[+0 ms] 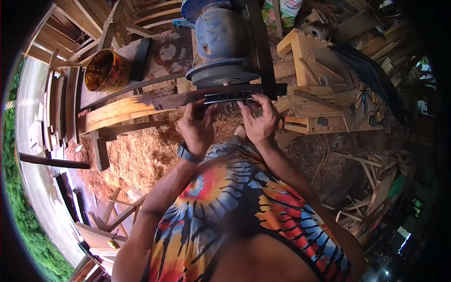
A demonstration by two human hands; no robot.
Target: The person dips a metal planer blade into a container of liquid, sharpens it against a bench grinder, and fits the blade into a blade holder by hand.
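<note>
A long, thin dark metal piece with slots (227,97) is held level between my two hands, just in front of a grey grinding wheel (221,74) on a blue motor (217,35). My left hand (197,124), below a dark wristwatch, pinches its left end. At the right end, my right hand (260,120) grips it with thumb and fingers. Behind the piece runs a dark wooden rail (188,97). Whether the piece touches the wheel is hard to make out.
On the bench at left stand a stained yellow bucket (107,70) and a dark bar (141,59). A wooden stand (324,110) with small tools is at right. Wood shavings (141,152) cover the ground; scrap wood (371,174) lies at lower right.
</note>
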